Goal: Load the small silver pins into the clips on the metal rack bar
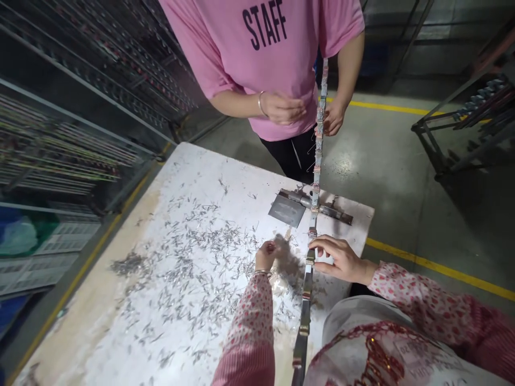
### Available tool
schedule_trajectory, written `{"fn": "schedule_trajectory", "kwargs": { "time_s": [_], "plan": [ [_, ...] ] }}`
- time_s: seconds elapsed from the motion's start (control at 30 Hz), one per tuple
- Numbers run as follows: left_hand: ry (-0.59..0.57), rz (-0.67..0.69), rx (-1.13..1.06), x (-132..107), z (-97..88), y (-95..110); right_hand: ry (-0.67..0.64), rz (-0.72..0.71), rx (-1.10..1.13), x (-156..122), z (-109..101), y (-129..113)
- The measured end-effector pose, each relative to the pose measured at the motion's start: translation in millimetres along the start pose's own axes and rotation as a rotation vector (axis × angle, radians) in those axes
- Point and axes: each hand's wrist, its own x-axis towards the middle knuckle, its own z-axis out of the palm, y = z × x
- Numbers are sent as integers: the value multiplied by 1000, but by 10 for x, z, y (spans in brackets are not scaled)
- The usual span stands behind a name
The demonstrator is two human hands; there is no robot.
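Observation:
A long narrow metal bar [307, 282] with clips spaced along it runs upward from the lower middle of the view, over the table's right part, to the person opposite. My right hand [338, 259] is at this bar from the right, its thumb and fingertips closed around the edge beside a clip. To the left of the bar my left hand [267, 254] is held over the table with its fingertips pinched together. Whatever is between them is too small to make out. Many thin metal hooks [209, 241] lie scattered on the white table [193, 158].
A co-worker in a pink shirt [273, 69] stands across the table, one hand [333, 117] by the bar. A metal fixture with a flat plate [286, 209] lies under the bar at the far edge. Racks [80, 134] line the left; another frame [462, 139] stands right.

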Motion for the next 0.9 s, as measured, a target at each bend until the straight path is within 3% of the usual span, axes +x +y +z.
{"fn": "schedule_trajectory", "kwargs": {
  "time_s": [0.17, 0.43, 0.73, 0.9],
  "plan": [
    [4, -37, -220, -31, -109, -107, -12, 23, -37, -11, 106, 59],
    [60, -88, -327, -35, -137, -179, -30, 39, -41, -19, 168, 89],
    [-11, -119, -259, 27, 2, -221, -29, 44, -32, -10, 187, 91],
    [-61, -195, -106, -7, 129, -297, -23, 52, -3, -17, 188, 91]
  ]
}}
